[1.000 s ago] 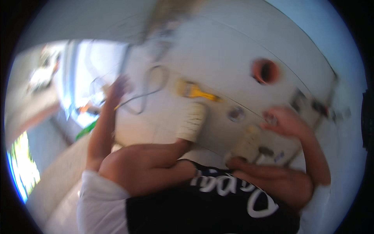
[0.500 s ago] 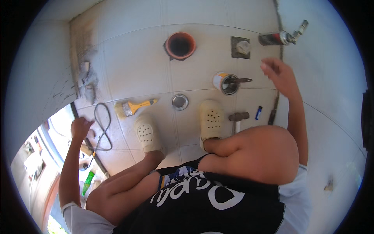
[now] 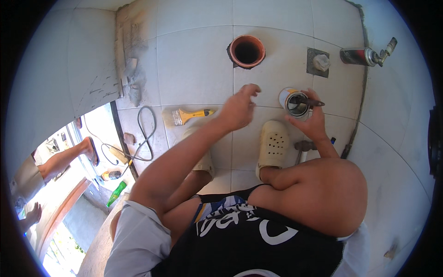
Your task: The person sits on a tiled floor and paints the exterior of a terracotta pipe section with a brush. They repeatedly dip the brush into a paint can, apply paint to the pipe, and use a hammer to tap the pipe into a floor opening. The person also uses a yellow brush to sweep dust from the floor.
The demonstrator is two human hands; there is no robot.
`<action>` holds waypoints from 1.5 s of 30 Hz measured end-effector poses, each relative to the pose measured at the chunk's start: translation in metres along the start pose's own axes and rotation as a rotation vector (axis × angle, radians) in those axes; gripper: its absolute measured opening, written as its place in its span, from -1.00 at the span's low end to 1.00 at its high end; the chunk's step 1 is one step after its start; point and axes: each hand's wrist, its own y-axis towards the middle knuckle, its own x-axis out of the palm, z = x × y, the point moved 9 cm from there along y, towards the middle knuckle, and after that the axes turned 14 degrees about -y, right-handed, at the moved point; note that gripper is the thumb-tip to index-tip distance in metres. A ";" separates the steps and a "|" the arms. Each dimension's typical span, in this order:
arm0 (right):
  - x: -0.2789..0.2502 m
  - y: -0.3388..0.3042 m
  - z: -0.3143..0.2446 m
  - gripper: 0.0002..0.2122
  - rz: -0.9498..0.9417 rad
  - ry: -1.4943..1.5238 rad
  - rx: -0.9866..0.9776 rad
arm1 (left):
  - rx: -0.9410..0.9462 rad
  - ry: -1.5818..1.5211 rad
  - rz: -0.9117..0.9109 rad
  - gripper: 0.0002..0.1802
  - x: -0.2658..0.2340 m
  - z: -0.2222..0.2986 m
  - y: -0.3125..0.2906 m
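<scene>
An open tin can (image 3: 287,98) with a white and yellow label stands on the tiled floor. A dark-handled brush (image 3: 315,102) rests across its mouth. My right hand (image 3: 314,123) is wrapped round the can's right and near sides, thumb at the near rim. My left hand (image 3: 237,111) hovers left of the can, palm toward it, fingers loosely bent and apart, with nothing visible in them. A wide paintbrush (image 3: 191,116) with a yellow handle lies farther left. The spot where the round metal lid lay is covered by my left hand.
An orange pipe opening (image 3: 247,51) and a square drain hole stuffed with a whitish wad (image 3: 321,62) lie beyond. A torch canister (image 3: 359,57) lies by the right wall. A hammer (image 3: 304,147) is partly hidden by my knee. A cable (image 3: 150,134) coils left; another person's leg (image 3: 67,159) shows outside.
My right hand has come down from above the floor onto the can. My left hand has swung from the far left to the middle. The view has shifted, and another person has appeared at left.
</scene>
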 end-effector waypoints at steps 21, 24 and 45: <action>-0.024 0.063 -0.113 -0.84 -0.122 0.028 -0.369 | 0.148 0.163 0.208 0.09 -0.015 -0.009 0.014; -0.027 0.066 -0.152 -0.79 -0.090 -0.205 -0.621 | 0.355 0.178 0.296 0.06 -0.032 0.012 0.008; -0.018 0.065 -0.144 -0.78 -0.147 0.186 -0.408 | 0.029 0.270 0.367 0.07 -0.040 -0.017 -0.007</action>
